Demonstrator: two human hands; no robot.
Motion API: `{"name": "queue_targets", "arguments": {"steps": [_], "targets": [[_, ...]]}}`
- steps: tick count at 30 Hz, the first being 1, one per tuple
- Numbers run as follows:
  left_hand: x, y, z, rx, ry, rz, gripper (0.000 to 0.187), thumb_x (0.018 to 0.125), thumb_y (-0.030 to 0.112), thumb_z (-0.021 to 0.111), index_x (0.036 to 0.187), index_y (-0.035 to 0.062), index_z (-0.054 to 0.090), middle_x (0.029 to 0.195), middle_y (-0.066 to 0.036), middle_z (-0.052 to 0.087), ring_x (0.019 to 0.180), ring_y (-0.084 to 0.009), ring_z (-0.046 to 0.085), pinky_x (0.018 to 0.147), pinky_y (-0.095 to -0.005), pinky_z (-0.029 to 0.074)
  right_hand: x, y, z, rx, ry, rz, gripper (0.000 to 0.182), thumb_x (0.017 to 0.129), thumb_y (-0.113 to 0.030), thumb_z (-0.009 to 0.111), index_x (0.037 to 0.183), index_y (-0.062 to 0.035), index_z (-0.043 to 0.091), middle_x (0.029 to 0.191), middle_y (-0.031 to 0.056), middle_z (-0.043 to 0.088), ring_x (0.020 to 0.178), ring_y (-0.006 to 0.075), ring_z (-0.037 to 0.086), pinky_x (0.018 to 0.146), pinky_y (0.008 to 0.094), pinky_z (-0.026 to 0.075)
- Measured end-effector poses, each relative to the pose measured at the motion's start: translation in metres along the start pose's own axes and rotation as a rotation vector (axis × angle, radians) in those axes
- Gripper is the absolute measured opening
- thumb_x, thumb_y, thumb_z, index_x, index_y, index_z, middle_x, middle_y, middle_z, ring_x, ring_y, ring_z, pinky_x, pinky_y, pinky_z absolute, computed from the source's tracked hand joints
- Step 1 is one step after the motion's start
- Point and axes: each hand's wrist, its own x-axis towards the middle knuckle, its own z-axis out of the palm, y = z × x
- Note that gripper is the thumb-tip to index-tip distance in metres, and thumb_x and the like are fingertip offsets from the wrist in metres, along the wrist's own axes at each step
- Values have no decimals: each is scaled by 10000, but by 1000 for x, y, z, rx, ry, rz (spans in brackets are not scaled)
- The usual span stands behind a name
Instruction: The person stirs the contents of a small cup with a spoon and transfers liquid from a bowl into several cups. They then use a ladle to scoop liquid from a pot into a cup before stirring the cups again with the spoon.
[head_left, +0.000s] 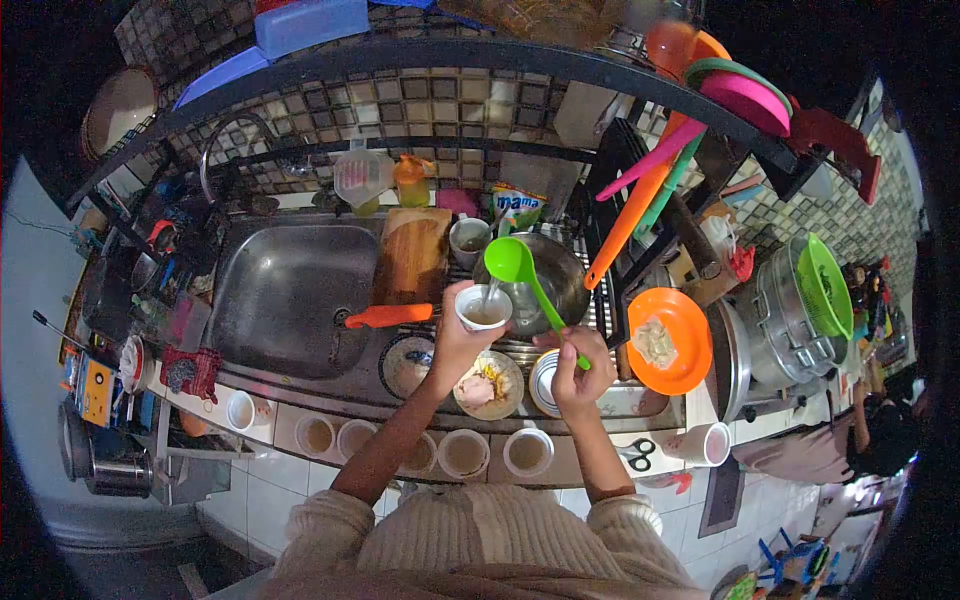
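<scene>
My left hand [462,340] is wrapped round a small white cup [484,307] with liquid in it, held up over the counter. In my right hand [583,368] is the handle of a green ladle [509,260]. The ladle's bowl is tilted just above the cup, and a thin stream seems to fall from it. Behind the ladle stands a metal pot [560,285]. Below my left hand lies a plate of food [490,386], pink and yellow on top. Several filled cups, one of them a white cup [528,452], line the counter's front edge.
A metal sink [290,300] is at the left, with a wooden board [412,250] and an orange-handled knife [390,316] beside it. At the right are an orange plate [690,345], scissors [638,455] and a steamer [790,310]. A person [880,430] is at the far right.
</scene>
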Motion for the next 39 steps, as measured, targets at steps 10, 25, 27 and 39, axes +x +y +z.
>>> {"name": "queue_targets", "arguments": {"steps": [10, 25, 27, 39], "targets": [[3, 2, -2, 0, 49, 77, 713, 628, 38, 787, 1188, 33, 346, 1062, -102, 510, 981, -173, 535, 840, -299, 447, -21, 45, 10, -147, 7, 257, 70, 856, -31, 547, 883, 32, 557, 754, 116, 609, 590, 181, 639, 521, 273, 494], [1, -5, -8, 44, 55, 91, 712, 597, 7, 791, 1171, 33, 371, 1053, -90, 501, 992, -170, 526, 856, -300, 435, -27, 53, 10, 406, 155, 909, 141, 905, -112, 516, 905, 29, 528, 654, 97, 615, 589, 147, 636, 495, 266, 510], [0, -6, -9, 33, 50, 60, 707, 594, 8, 793, 1164, 31, 375, 1048, -93, 503, 982, -165, 528, 843, -296, 443, -24, 49, 6, 439, 218, 890, 144, 907, -113, 513, 905, 30, 521, 657, 95, 609, 572, 161, 631, 504, 263, 515], [-6, -17, -2, 100, 4, 52, 646, 621, 71, 789, 1120, 43, 380, 973, -115, 568, 905, -194, 583, 777, -307, 470, 0, 7, -2, 365, 208, 600, 72, 881, -12, 498, 920, 48, 508, 674, 101, 609, 584, 166, 639, 526, 253, 518]]}}
